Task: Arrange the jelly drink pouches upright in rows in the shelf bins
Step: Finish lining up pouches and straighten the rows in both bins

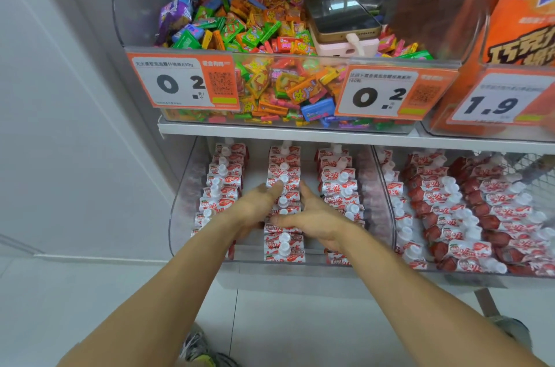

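Red-and-white jelly drink pouches with white caps stand upright in three rows inside a clear bin (177,216) on the lower shelf. The middle row (283,243) runs from back to front. My left hand (255,207) presses flat against that row's left side with straight fingers. On the row's right side lies my right hand (315,221), fingers straight and thumb across the pouches. The left row (220,183) and right row (339,183) stand apart from the hands. A second bin (387,204) to the right holds more pouches (468,216) leaning in rows.
Above, a clear bin (126,6) is full of small coloured candies, with a phone (342,16) on a pink power bank lying on them. Orange price tags (183,81) hang on the front. Orange snack bags (516,30) stand at the upper right. A white wall is on the left.
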The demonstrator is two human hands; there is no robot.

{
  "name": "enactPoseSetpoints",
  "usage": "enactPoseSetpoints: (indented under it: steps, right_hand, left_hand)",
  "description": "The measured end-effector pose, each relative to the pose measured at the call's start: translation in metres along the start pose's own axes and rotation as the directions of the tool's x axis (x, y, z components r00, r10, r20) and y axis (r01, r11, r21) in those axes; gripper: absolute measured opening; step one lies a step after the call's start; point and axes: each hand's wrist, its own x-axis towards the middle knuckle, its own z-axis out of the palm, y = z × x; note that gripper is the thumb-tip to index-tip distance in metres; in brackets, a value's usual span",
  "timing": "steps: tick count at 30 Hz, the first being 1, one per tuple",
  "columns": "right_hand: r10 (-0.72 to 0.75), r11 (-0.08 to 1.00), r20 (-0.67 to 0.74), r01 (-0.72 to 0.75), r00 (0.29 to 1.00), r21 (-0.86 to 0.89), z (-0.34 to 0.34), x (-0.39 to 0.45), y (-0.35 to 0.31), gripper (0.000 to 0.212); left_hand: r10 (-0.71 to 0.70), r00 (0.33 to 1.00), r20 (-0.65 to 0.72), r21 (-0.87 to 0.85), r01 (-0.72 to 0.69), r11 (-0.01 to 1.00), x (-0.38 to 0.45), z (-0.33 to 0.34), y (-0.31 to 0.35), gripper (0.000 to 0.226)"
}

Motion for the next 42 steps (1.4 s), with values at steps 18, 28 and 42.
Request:
enactPoseSetpoints:
  steps: [18, 28, 42]
  right_hand:
    - [0.149, 0.987, 0.07, -0.153, 0.986, 0.054, 0.01, -0.048, -0.008, 0.015]
    - [0.171, 0.985, 0.072, -0.172, 0.983, 0.012, 0.016, -0.05, -0.017, 0.016]
    - [-0.57, 0.352, 0.006, 0.251, 0.822, -0.902, 0.02, -0.111, 0.046, 0.037]
  left_hand:
    - [-0.165, 0.984, 0.072, 0.086, 0.159, 0.984, -0.049, 0.006, -0.005, 0.045]
    - [-0.217, 0.974, 0.071, 0.124, 0.207, 0.97, -0.051, 0.004, -0.003, 0.068]
    - [0.52, 0.854, -0.032, 0.927, -0.169, 0.335, -0.143, 0.007, -0.036, 0.037]
